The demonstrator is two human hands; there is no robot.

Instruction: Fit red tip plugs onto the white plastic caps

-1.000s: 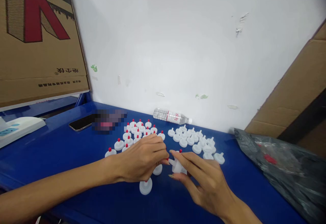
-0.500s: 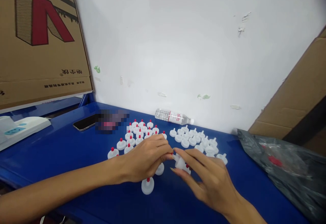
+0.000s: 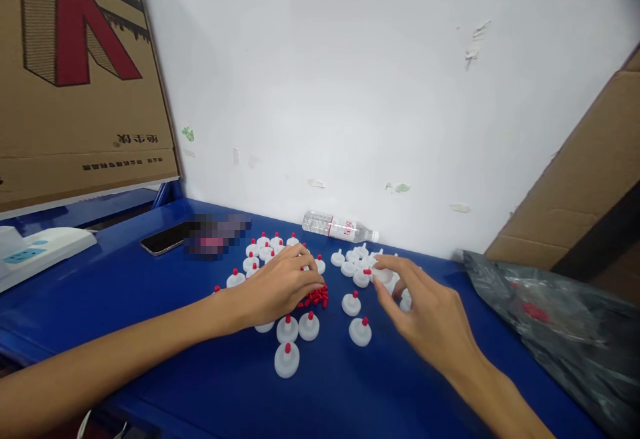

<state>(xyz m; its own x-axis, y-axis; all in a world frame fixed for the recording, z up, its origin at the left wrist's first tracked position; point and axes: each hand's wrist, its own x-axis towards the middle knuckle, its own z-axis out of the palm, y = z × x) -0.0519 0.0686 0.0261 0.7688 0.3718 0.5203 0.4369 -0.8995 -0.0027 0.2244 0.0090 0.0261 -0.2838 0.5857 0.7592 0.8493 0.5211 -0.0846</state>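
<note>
My left hand (image 3: 283,287) is over a small pile of red caps (image 3: 316,296), its fingers bent and drawn together at the pile. Whatever they pinch is hidden. Between the thumb and fingers of my right hand (image 3: 425,302) is a white plastic nozzle (image 3: 384,275), tilted so that its red-capped tip points left. Red-capped nozzles (image 3: 287,361) stand on the blue table around and beyond my left hand, some covered by it. Two more, a nearer one (image 3: 360,332) and a farther one (image 3: 351,304), stand between my hands. Uncapped white nozzles (image 3: 349,268) are grouped behind my right hand.
A clear plastic bottle (image 3: 340,226) lies against the wall. On the left are a phone (image 3: 167,238), a white power strip (image 3: 50,252) and a large printed carton (image 3: 90,112). A dark plastic bag (image 3: 545,339) covers the table's right side, with cardboard behind it.
My hands have moved apart. The left is back over the red caps; the right has shifted right with the nozzle, whose red tip now shows. The pile between them has come into view.
</note>
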